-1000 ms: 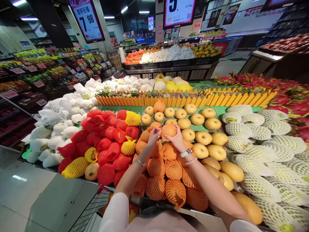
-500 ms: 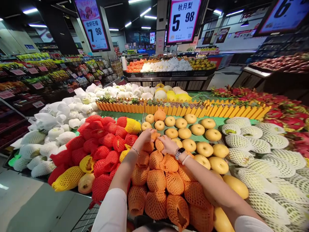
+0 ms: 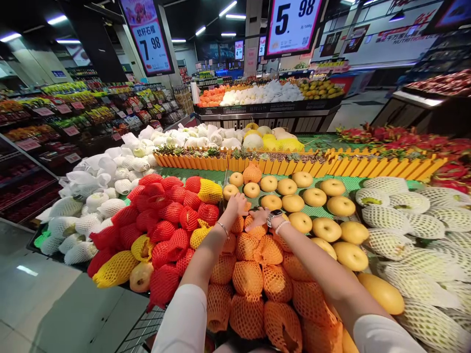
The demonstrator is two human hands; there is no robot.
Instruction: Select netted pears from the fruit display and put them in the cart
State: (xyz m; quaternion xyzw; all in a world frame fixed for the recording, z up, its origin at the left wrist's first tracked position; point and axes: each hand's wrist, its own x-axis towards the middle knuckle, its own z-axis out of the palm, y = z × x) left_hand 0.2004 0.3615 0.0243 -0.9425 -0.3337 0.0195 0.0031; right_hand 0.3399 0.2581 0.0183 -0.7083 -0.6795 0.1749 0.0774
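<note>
My left hand (image 3: pixel 237 204) is at the top of the pile of pears in orange foam nets. Its fingers curl down around an orange-netted pear that they mostly hide. Close by on the right, my right hand (image 3: pixel 258 218) has its fingers stretched out over another netted pear (image 3: pixel 257 230). A watch and a beaded bracelet are on that wrist. Rows of netted pears (image 3: pixel 248 278) run from under the hands towards me. Bare yellow-brown pears (image 3: pixel 293 203) lie spaced out behind and to the right, with one netted pear (image 3: pixel 252 173) among them.
Red-netted fruit (image 3: pixel 162 230) is heaped on the left, white-netted fruit (image 3: pixel 412 245) on the right. An orange picket-fence planter (image 3: pixel 279 164) crosses behind the pears. Price screens (image 3: pixel 292 27) hang overhead. A wire cart (image 3: pixel 142 328) stands at lower left.
The view has shifted, so the display sits further right in it. My right hand has loosened from the netted pear it was gripping, and its fingers now reach out flatter. The left hand stays beside it.
</note>
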